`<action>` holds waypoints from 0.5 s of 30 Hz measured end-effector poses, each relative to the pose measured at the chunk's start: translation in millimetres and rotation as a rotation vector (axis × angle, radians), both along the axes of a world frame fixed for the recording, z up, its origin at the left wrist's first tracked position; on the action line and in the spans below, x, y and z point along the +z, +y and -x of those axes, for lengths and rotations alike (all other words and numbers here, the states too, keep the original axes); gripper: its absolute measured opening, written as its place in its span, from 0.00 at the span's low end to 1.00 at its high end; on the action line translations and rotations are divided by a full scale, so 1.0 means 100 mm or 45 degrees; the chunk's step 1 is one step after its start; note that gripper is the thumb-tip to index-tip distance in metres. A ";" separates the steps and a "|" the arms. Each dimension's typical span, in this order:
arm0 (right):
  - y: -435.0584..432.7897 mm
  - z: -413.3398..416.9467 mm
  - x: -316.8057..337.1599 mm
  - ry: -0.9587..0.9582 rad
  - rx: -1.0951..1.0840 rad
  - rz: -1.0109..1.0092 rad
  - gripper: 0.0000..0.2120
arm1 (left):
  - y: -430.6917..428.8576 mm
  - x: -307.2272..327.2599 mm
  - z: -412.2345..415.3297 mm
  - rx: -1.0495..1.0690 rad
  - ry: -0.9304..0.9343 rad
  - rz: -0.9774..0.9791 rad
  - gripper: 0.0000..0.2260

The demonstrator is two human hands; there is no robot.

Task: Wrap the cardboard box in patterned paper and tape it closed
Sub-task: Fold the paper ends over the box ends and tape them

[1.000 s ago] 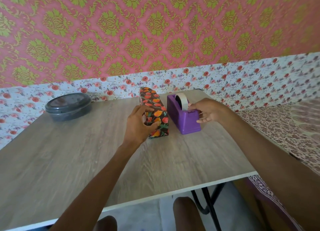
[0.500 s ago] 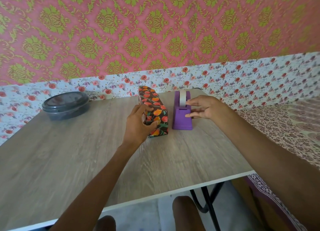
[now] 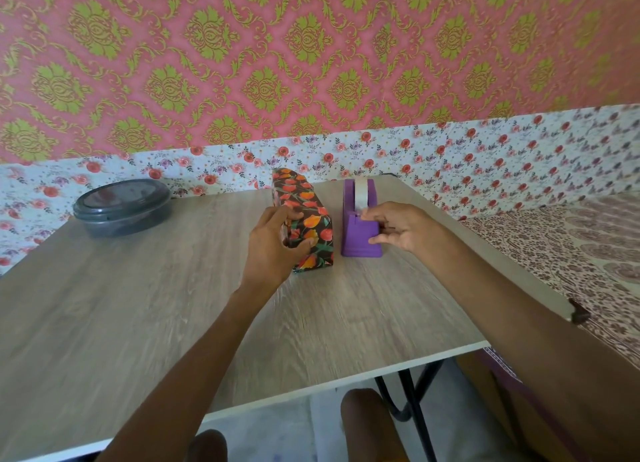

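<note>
Wood-grain table is shown in the head view, where the paper-wrapped box is gripped at its near end by the curled left hand, and tape on the purple dispenser just right of it is pinched by the right hand.

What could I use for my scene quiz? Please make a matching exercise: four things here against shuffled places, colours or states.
Things:
1. wrapped box
2. tape dispenser
3. lidded container
4. right hand

Descriptions:
a. back left of the table
b. gripped by the left hand
c. purple, right of the box
d. touching the dispenser's near end

Pairs: 1-b, 2-c, 3-a, 4-d.
</note>
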State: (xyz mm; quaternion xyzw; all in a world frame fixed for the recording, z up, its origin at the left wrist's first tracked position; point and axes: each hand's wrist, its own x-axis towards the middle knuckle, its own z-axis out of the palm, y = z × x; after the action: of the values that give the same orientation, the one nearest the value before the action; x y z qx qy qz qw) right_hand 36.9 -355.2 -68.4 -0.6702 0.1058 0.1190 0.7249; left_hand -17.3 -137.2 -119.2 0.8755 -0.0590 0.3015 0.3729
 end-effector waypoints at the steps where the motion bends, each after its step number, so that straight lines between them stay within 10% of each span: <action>1: 0.00 0.00 -0.04 -0.009 -0.011 -0.003 0.04 | 0.00 0.00 0.00 0.000 0.001 0.004 0.21; 9: -0.04 -0.01 -0.17 -0.079 -0.053 -0.051 0.05 | 0.00 0.00 0.01 0.002 -0.003 0.016 0.21; 15: -0.05 -0.15 -0.28 -0.222 -0.216 0.430 0.14 | 0.00 0.00 -0.01 -0.014 -0.015 0.020 0.21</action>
State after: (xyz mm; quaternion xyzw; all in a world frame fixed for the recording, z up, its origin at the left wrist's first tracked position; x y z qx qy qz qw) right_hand 51.6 -360.1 -96.2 -0.7786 0.1171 -0.0203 0.6161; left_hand -16.7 -137.3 -119.6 0.8704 -0.0635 0.3049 0.3812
